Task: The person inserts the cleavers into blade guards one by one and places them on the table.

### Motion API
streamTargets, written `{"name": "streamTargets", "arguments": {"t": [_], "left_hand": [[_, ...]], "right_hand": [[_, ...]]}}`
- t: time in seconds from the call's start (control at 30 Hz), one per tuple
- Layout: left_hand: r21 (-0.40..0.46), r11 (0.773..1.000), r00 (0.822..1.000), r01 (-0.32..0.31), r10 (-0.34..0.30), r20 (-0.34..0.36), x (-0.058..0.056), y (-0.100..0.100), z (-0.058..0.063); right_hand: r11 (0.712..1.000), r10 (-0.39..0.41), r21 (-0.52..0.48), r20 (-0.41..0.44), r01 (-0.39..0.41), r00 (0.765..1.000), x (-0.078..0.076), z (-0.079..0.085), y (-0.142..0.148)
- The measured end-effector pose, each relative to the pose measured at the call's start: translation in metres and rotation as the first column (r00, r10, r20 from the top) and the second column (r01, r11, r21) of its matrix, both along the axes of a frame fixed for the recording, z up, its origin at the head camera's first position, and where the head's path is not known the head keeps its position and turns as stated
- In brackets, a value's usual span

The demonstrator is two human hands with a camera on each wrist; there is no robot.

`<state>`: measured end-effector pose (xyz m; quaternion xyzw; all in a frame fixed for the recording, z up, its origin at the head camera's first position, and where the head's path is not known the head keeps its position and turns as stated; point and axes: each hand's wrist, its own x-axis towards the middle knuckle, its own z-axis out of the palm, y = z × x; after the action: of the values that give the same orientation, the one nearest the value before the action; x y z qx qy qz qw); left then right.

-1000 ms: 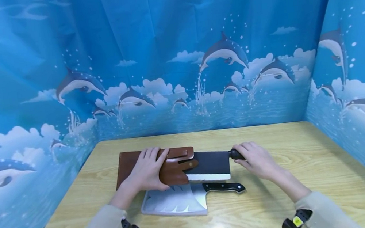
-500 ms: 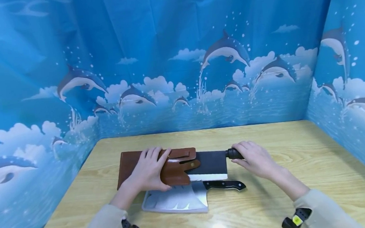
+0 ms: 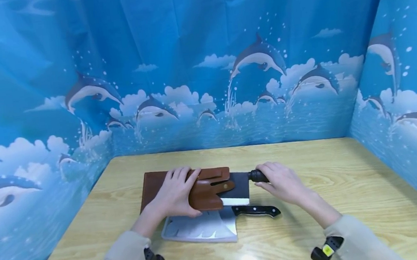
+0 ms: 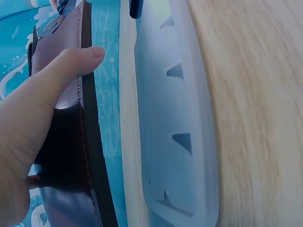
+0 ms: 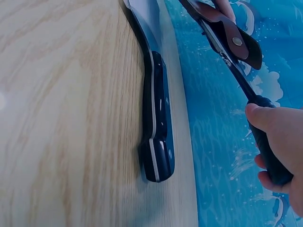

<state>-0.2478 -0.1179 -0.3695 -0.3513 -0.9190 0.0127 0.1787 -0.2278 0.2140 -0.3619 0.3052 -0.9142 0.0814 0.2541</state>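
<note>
A brown leather knife sheath (image 3: 203, 197) with a snap strap is held by my left hand (image 3: 177, 193), the thumb along its near edge in the left wrist view. A dark-bladed cleaver (image 3: 239, 184) sits partly inside it; only the handle end of the blade shows. Curled round the cleaver's black handle (image 5: 270, 151) are the fingers of my right hand (image 3: 279, 181). Just in front, a second cleaver (image 3: 255, 210) lies on the table, its blade in a translucent blade cover (image 4: 180, 118). Sheath and held cleaver are raised off the table in the wrist views.
The light wood-grain table (image 3: 298, 238) has a blue dolphin-print curtain (image 3: 187, 65) along its back and sides. Each sleeve carries a small black wrist camera, such as the right one (image 3: 326, 251).
The right hand has moved left with the cleaver, so less of its blade shows outside the sheath. The left hand and sheath have shifted slightly right. The covered cleaver lies still.
</note>
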Motion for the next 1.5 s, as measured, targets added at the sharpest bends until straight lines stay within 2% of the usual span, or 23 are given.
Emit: {"name": "streamTargets", "arguments": {"t": [0.23,0.3,0.37,0.47,0.6,0.73,0.83,0.93,1.07,1.23,1.37,1.5], "left_hand": [[0.0,1.0,1.0,-0.005,0.005,-0.018,0.001,0.004,0.003],[-0.014,1.0,1.0,-0.006,0.006,-0.01,0.001,0.006,0.002],[-0.027,1.0,1.0,-0.004,0.004,-0.001,0.0,0.007,0.001],[-0.036,0.999,1.0,0.0,0.0,-0.002,0.001,0.008,-0.001],[-0.037,0.999,1.0,0.01,-0.011,-0.013,0.003,0.006,-0.003],[-0.029,1.0,1.0,0.0,0.0,-0.019,0.004,0.001,-0.003],[-0.023,1.0,1.0,-0.006,0.005,-0.019,0.004,-0.001,-0.002],[-0.016,1.0,1.0,0.014,-0.015,-0.024,0.003,-0.001,-0.001],[-0.015,0.999,0.999,0.028,-0.029,-0.034,0.002,0.0,0.0],[-0.018,0.999,0.999,0.036,-0.036,-0.031,0.002,0.003,0.0],[-0.022,0.999,0.999,0.043,-0.043,-0.02,0.002,0.007,0.0],[-0.017,0.999,0.999,0.043,-0.043,-0.005,0.003,0.012,0.003]], "right_hand": [[1.0,-0.007,-0.023,0.002,0.007,1.0,-0.003,0.003,-0.002],[1.0,-0.018,-0.023,0.037,0.019,0.999,-0.003,0.005,-0.003],[0.999,-0.043,-0.029,0.114,0.046,0.993,-0.003,0.008,-0.004],[0.992,-0.084,-0.063,0.279,0.106,0.957,-0.004,0.012,-0.003],[0.973,-0.032,-0.185,0.481,0.137,0.876,-0.003,0.012,0.005],[0.938,0.077,-0.32,0.571,0.135,0.817,-0.001,0.009,0.015],[0.92,0.133,-0.373,0.59,0.123,0.796,0.0,0.007,0.019],[0.905,0.164,-0.41,0.589,0.118,0.791,0.0,0.006,0.017],[0.892,0.175,-0.437,0.571,0.116,0.802,0.0,0.006,0.012],[0.887,0.186,-0.446,0.582,0.119,0.792,-0.001,0.007,0.001],[0.887,0.198,-0.451,0.573,0.104,0.795,-0.003,0.005,-0.007],[0.876,0.204,-0.465,0.595,0.126,0.777,-0.004,0.007,-0.013]]}}
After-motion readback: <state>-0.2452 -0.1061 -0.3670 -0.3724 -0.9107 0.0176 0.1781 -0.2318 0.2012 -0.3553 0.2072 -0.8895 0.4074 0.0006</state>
